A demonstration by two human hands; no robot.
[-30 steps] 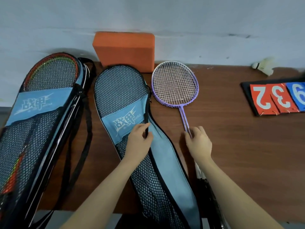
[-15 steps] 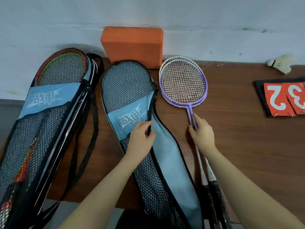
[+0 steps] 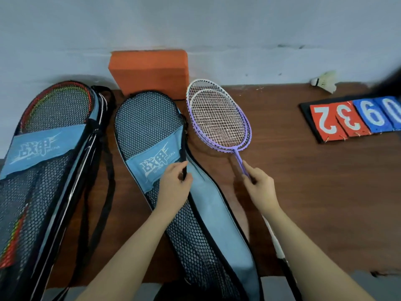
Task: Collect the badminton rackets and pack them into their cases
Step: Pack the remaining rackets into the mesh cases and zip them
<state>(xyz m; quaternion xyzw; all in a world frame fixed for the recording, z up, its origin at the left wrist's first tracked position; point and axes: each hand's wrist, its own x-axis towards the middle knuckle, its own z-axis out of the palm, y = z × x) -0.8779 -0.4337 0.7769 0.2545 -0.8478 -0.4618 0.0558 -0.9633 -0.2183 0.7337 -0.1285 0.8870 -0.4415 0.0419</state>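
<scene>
Purple racket shafts (image 3: 240,162) pinched in the right hand (image 3: 260,189), two stacked heads (image 3: 218,117) angled up-left of it. Left hand (image 3: 174,185) grips the open case's (image 3: 149,131) zipper edge. Beyond its left: a second case (image 3: 41,170), rackets inside. Brown wooden table (image 3: 314,192); orange block (image 3: 149,70) against pale wall (image 3: 195,22); scoreboard (image 3: 355,118) and shuttlecock (image 3: 324,81) far right.
</scene>
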